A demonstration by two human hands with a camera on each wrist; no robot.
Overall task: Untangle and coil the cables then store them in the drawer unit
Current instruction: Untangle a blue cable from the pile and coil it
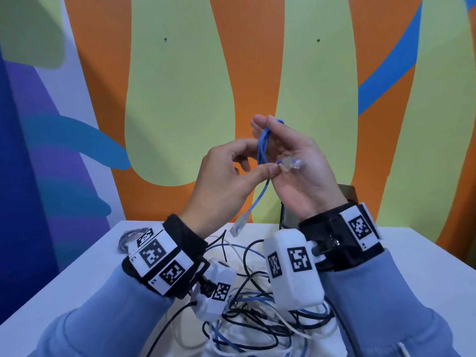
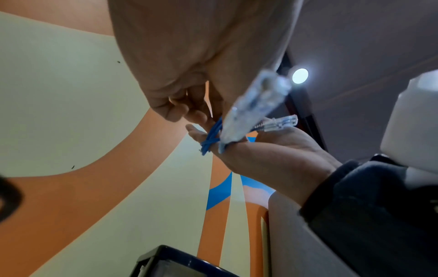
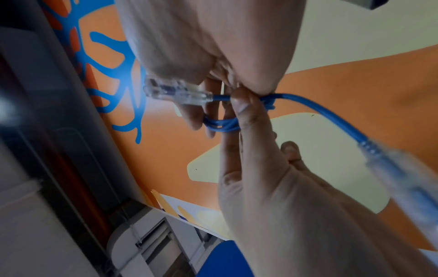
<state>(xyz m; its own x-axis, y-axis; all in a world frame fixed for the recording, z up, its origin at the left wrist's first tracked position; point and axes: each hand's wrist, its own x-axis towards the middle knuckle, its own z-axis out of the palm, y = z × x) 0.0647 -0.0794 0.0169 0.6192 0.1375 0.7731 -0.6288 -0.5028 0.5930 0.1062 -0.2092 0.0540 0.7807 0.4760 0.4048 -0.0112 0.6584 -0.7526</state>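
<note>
Both hands are raised above the table in the head view. A thin blue network cable (image 1: 262, 145) is wound in a small coil round the fingers of my right hand (image 1: 291, 150). One clear plug (image 1: 293, 164) lies on that palm. My left hand (image 1: 248, 173) pinches the cable's loose end between thumb and fingers just below the coil. The other clear plug (image 1: 238, 224) dangles from that end. In the right wrist view the coil (image 3: 220, 125) loops round the fingers, and the left thumb (image 3: 241, 105) presses the strand beside the plug (image 3: 177, 92).
A tangle of black, white and blue cables (image 1: 257, 320) lies on the white table (image 1: 77, 266) under my wrists. A dark object (image 1: 347, 194) stands behind my right wrist against the painted wall. A dark box corner (image 2: 166, 262) shows low in the left wrist view.
</note>
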